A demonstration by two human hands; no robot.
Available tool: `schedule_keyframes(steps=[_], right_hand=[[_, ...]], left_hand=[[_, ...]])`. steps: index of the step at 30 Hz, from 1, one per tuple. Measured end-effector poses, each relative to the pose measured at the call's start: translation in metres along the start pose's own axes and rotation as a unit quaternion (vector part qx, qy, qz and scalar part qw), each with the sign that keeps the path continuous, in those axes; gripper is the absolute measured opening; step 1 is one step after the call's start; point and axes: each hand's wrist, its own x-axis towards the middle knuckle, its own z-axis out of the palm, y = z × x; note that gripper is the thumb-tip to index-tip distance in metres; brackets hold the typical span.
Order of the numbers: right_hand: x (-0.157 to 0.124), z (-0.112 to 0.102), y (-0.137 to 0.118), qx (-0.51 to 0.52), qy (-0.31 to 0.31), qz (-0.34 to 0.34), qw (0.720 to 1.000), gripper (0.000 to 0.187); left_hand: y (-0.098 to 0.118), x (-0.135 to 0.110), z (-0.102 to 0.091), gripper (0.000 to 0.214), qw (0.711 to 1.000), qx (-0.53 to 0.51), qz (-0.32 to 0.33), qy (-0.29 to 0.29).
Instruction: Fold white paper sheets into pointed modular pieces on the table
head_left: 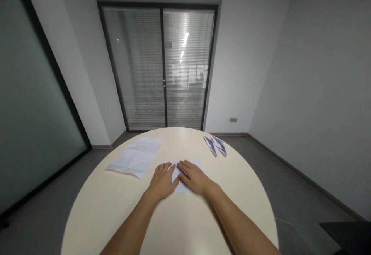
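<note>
A white sheet of paper (pixel 181 188) lies on the round table in front of me, largely covered by my hands. My left hand (pixel 162 180) rests at its left side, palm down, fingers stretched forward and thumb out to the right. From the right, my right hand (pixel 193 177) lies flat over the paper, its fingertips pointing left and close to the left hand. Both hands are open and touch the paper from above. Whether the sheet is folded beneath them is hidden.
A larger creased white sheet (pixel 138 155) is at the table's left. Two folded papers with dark patches (pixel 219 145) stand at the far right of the round cream table (pixel 174 228). Glass doors with blinds (pixel 145 73) are behind it. A dark object (pixel 348 233) shows at lower right.
</note>
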Motion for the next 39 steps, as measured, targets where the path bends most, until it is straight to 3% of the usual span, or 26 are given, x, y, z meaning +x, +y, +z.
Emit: schedule_keyframes(steps=[3,6,16,23,27,29,31,34,39], right_hand=[[-0.002,0.005,0.001,0.001,-0.064,0.033,0.997,0.064],[-0.002,0.005,0.001,0.005,-0.086,0.048,0.995,0.07],[0.001,0.01,0.003,-0.018,-0.096,0.088,0.991,0.073],[-0.002,0.007,0.007,-0.058,-0.093,0.207,0.972,0.076],[0.0,0.006,0.003,-0.119,-0.041,0.286,0.95,0.071],[0.002,0.006,-0.002,-0.131,0.001,0.257,0.957,0.067],[0.004,0.008,-0.007,-0.104,0.014,0.176,0.979,0.064],[0.007,0.013,-0.012,-0.051,-0.029,0.09,0.994,0.062],[0.006,0.016,-0.002,-0.054,-0.077,0.163,0.982,0.07]], left_hand=[[0.002,0.001,-0.002,0.043,1.0,-0.006,0.01,0.002],[-0.001,0.002,0.003,0.048,0.999,-0.015,0.012,-0.028],[-0.001,0.004,0.007,0.06,0.995,-0.015,-0.012,-0.099],[0.003,0.0,0.01,0.065,0.995,-0.004,-0.024,-0.098],[0.003,0.0,0.009,0.062,0.995,0.002,-0.026,-0.096],[0.003,0.0,0.008,0.06,0.996,0.006,-0.023,-0.092],[0.002,0.001,0.007,0.058,0.996,0.008,-0.016,-0.084],[-0.002,0.003,0.007,0.056,0.997,0.007,-0.009,-0.082],[-0.008,0.004,0.012,0.057,0.996,0.023,-0.035,-0.084]])
